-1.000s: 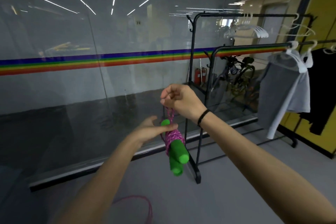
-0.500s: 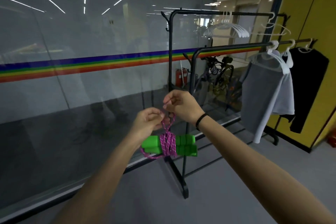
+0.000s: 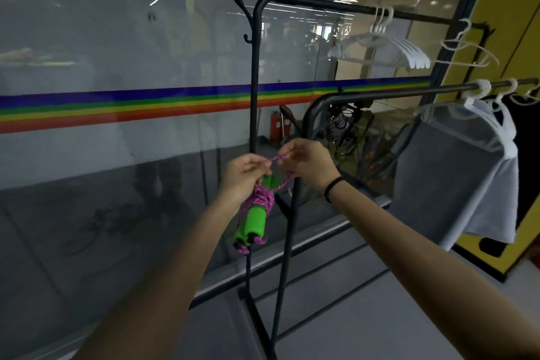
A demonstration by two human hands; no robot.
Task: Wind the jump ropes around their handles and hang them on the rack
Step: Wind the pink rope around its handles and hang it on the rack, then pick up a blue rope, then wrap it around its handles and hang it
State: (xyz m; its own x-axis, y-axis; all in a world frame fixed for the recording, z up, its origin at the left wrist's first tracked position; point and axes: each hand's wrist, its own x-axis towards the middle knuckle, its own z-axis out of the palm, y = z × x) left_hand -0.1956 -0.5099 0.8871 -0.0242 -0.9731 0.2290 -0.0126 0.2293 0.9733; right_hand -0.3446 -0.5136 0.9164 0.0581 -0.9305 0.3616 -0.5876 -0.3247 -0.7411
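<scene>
A jump rope (image 3: pixel 254 215) with two green foam handles and pink-purple cord wound round them hangs tilted in front of the black rack (image 3: pixel 253 102). My left hand (image 3: pixel 245 174) grips the upper end of the bundle and pinches the cord. My right hand (image 3: pixel 306 161) pinches the same loop of cord a little to the right, at chest height. A short stretch of cord runs between the two hands. The rack's hooks (image 3: pixel 242 9) stand high above my hands.
A second, lower black rack (image 3: pixel 321 102) carries a grey shirt (image 3: pixel 455 166) and dark clothing on white hangers. Several bare white hangers (image 3: pixel 382 50) hang on the tall rack's bar. A glass wall with a rainbow stripe runs behind. The rack's foot (image 3: pixel 257 318) lies on the grey floor.
I have come closer to the rack. The bundle swung from level to hanging end-down, and both hands rose and now pinch the cord loop between them.
</scene>
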